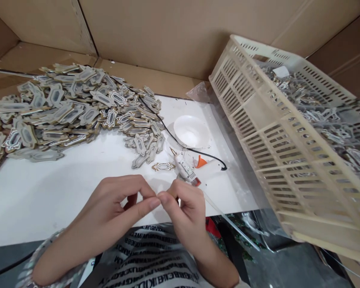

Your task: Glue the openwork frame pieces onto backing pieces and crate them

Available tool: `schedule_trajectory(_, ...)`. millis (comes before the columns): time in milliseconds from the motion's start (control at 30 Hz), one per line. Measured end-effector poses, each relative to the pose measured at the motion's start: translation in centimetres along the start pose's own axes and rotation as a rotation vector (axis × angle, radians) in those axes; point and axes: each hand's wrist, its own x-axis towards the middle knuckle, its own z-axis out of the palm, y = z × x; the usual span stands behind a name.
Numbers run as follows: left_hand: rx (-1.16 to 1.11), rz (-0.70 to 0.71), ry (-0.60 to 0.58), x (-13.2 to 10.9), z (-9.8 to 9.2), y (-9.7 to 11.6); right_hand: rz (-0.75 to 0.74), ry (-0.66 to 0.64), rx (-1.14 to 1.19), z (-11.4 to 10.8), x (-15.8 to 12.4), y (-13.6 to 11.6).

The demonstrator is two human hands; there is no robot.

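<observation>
My left hand and my right hand meet fingertip to fingertip over the table's near edge. Both are closed in a pinch, thumb against forefinger. Whatever they hold, if anything, is too small or hidden to make out. Just beyond them lies a single ornate plaque with a white scroll border. A white glue gun with an orange trigger rests on its side to the right of the plaque. From its rear a translucent glue stick sticks out past the table edge.
A large heap of similar plaques covers the back left. Behind the glue gun sits a white bowl. On the right, a tall cream plastic crate holds many small ornate pieces. A black cord crosses the white table.
</observation>
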Motion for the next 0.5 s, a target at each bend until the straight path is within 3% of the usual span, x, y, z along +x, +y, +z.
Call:
schedule_trajectory(133,-0.014,0.001,0.069,-0.04,0.09,0.27,0.106,-0.056,0.061,-0.16,-0.14,-0.02)
schedule_trajectory(500,-0.087,-0.093,0.100,-0.84,-0.03,-0.13,0.215,-0.186,0.291,-0.56,-0.53,-0.03)
